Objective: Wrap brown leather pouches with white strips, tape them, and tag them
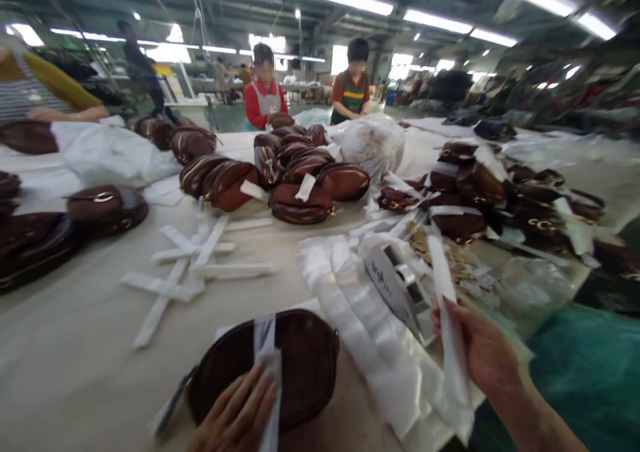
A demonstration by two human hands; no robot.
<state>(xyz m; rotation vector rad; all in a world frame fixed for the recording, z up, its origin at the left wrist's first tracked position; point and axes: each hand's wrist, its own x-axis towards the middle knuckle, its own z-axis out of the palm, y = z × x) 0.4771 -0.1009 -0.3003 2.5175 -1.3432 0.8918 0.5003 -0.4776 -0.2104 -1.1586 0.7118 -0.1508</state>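
A dark brown round purse (300,362) lies on the table right in front of me, with a white strip (266,355) laid over its top. My left hand (237,412) rests flat on the purse with its fingers stretched out, pressing the strip's lower end. My right hand (480,349) is closed round another long white strip (447,312), holding it upright above a pile of white foam sheets (370,332).
Loose white strips (193,262) lie scattered mid-table. Heaps of brown purses stand in the middle (295,172), at the right (500,195) and at the left (60,222). A clear plastic bag (373,142) sits behind. Two people (265,95) work at the far side, and another person's arm (65,109) is at far left.
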